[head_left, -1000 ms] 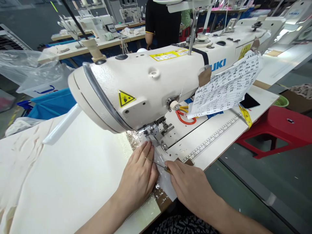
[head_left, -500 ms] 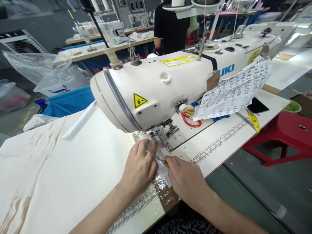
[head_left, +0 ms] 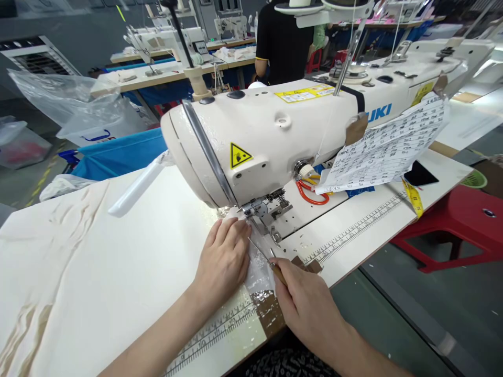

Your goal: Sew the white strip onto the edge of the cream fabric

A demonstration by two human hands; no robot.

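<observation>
Zero slack in the right hand (head_left: 304, 298), clamped round an awl (head_left: 278, 273); left hand (head_left: 226, 255) lies flat over sheer white piece (head_left: 258, 272), sewing machine (head_left: 298, 125)'s 6 o'clock, prob floppy, slippery, so pin edges

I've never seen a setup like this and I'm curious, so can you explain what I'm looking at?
All these pictures come from one camera worn on a person's head, looking forward and down. The big white sewing machine sits on a pale table. A handwritten sheet hangs at its side, and a yellow measuring tape lies farther right. The left hand rests palm down beside some thin whitish material. The right hand holds a thin pointed tool, its tip near the left fingers.
</observation>
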